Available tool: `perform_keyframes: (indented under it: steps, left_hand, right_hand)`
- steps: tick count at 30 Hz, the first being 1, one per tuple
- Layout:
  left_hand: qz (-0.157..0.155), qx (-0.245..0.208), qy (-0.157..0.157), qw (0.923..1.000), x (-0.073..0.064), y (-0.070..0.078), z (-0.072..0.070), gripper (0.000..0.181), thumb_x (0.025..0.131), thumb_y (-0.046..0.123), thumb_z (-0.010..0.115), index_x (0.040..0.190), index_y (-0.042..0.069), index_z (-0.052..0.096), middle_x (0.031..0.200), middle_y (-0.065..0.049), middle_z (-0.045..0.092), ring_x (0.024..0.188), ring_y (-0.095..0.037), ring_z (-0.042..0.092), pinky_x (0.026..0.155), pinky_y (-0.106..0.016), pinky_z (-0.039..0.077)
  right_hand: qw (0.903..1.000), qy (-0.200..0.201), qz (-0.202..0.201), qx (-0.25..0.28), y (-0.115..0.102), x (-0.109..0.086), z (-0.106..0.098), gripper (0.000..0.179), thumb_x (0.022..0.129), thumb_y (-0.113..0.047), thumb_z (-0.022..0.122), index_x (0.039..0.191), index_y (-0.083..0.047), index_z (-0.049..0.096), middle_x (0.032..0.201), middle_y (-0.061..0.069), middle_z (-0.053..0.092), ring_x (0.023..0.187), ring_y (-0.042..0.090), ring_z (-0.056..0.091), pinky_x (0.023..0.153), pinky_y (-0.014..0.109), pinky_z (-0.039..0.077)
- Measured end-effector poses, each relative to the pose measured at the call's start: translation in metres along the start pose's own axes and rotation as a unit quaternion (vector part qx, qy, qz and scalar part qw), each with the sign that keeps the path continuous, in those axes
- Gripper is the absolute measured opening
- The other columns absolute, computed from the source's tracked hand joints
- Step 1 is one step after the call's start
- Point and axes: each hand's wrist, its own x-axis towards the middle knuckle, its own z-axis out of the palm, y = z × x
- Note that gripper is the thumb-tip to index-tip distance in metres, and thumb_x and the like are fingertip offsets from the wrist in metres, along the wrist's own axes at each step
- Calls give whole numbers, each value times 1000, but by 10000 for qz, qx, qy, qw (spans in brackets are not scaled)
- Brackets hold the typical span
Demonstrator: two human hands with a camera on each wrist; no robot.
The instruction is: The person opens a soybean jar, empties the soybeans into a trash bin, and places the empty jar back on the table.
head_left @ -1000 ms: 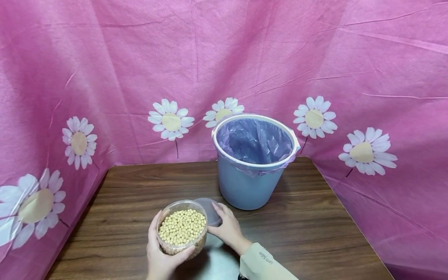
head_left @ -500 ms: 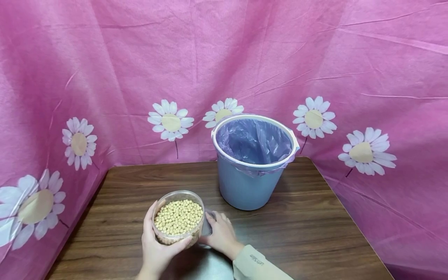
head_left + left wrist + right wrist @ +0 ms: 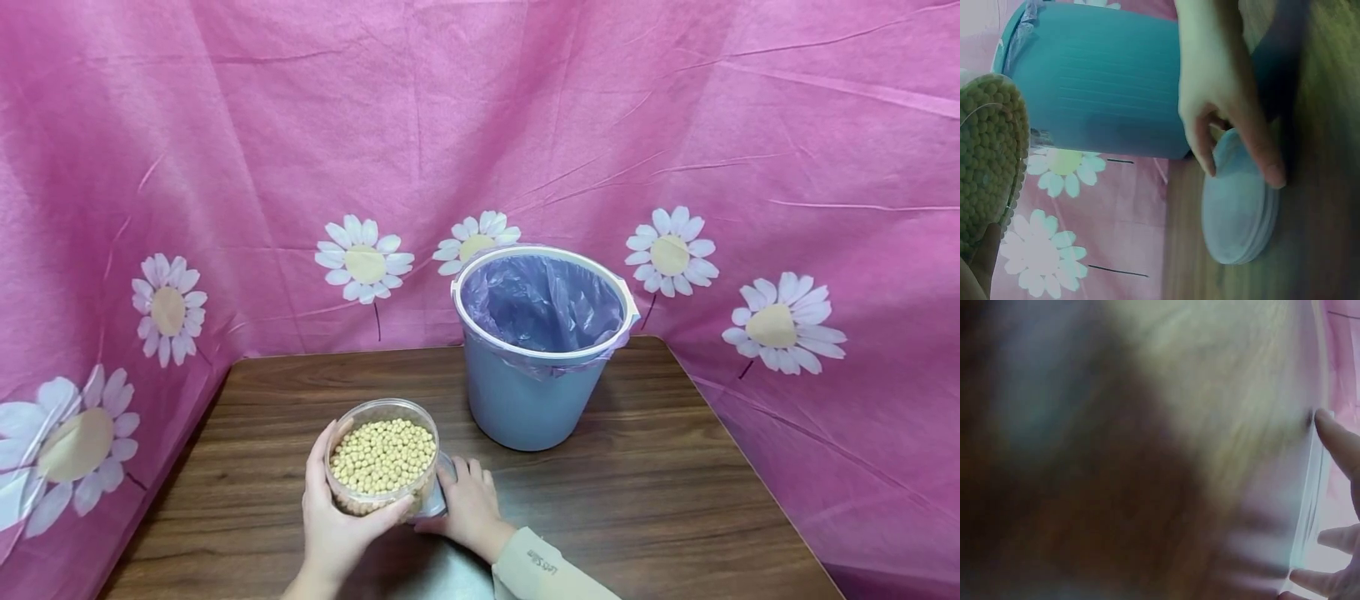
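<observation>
My left hand (image 3: 333, 521) grips a round clear plastic tub (image 3: 386, 410) from the left, its thumb along the near side. Yellowish soybeans (image 3: 384, 457) fill most of the tub, which is held up over the table and tilts toward the head camera. My right hand (image 3: 471, 508) pinches a translucent round lid (image 3: 1235, 212) between thumb and fingers, just right of the tub and lower. In the head view the tub hides part of this lid (image 3: 437, 502); the left wrist view shows it close over the tabletop.
A blue bucket (image 3: 521, 408) lined with a purple plastic bag (image 3: 543, 304) stands at the back right of the wooden table (image 3: 645, 483). Pink cloth (image 3: 420, 108) with daisies hangs behind and at both sides.
The left hand has shifted the tub slightly up and left in the head view. My right hand has brought the lid left and down, partly behind the tub.
</observation>
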Motion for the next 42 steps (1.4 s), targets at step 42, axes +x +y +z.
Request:
perform_keyframes:
  steps: [42]
  left_hand:
    - [141,1458,-377,9885,68,48,3,124,41,21,99,150,19,40,137,-12,51,116,-12,44,96,-33,38]
  right_hand:
    - [9839,521,-616,1593,6,-7,-164,64,88,-47,70,141,-15,55,131,2,64,125,20,56,102,42,48]
